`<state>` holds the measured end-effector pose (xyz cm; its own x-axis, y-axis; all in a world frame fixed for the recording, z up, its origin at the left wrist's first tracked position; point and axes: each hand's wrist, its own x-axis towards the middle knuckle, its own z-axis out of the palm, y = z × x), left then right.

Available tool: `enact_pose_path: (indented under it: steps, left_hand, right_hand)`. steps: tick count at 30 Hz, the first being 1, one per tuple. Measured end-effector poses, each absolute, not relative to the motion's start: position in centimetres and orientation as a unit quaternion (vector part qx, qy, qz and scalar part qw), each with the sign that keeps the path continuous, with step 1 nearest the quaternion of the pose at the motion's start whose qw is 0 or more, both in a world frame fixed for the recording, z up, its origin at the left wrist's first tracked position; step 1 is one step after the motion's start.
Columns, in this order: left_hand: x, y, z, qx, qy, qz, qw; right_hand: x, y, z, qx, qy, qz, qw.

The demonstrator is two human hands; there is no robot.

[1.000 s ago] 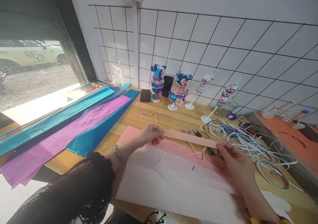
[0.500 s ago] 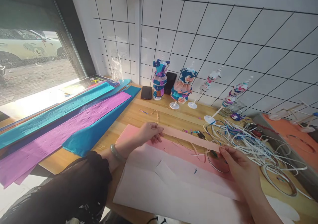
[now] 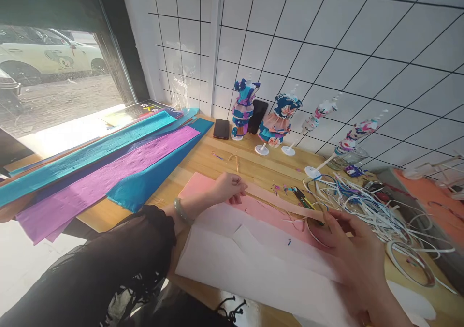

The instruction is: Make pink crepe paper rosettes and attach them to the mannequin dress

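A narrow pale-pink paper strip [image 3: 282,202] stretches between my two hands, above a pink paper sheet [image 3: 195,184]. My left hand [image 3: 230,189] pinches its left end between thumb and fingers. At the other end, my right hand [image 3: 350,230] grips the strip with thumb and forefinger. White paper [image 3: 250,264] lies over the pink sheet, nearest to me. Just behind the strip's right part rests a black and yellow utility knife [image 3: 302,199], partly hidden by the strip.
Several small dress forms, one a blue and purple dress [image 3: 242,109], stand along the wall. Tangled white strips [image 3: 373,220] lie at the right. Purple paper [image 3: 119,177] and blue paper [image 3: 134,189] cover the left side. A phone [image 3: 221,128] lies behind.
The view has shifted, so the scene sits further right. The strip has tilted and sagged a little lower, and more of the utility knife shows. Both hands keep hold of the strip.
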<state>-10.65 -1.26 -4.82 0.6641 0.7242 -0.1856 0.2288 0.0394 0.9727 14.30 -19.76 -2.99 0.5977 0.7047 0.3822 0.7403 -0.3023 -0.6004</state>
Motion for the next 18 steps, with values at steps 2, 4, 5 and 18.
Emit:
enact_pose_path:
  steps: [2, 4, 5, 18]
  left_hand:
    - [-10.6, -1.3, -5.1, 0.674, 0.348, 0.201, 0.620]
    - [-10.6, -1.3, -5.2, 0.678, 0.340, 0.201, 0.620]
    - [-10.6, -1.3, -5.2, 0.678, 0.337, 0.200, 0.621]
    - [-10.8, -1.4, -4.3, 0.669, 0.310, 0.214, 0.641]
  right_hand:
    - [12.1, -19.8, -2.2, -0.764, -0.534, 0.025, 0.362]
    - [9.5, -19.8, -1.7, -0.709, -0.625, 0.102, 0.309]
    - [8.3, -19.7, -1.5, -0.683, -0.664, 0.139, 0.271]
    - [2.0, -16.8, -0.1, -0.624, -0.662, 0.356, 0.214]
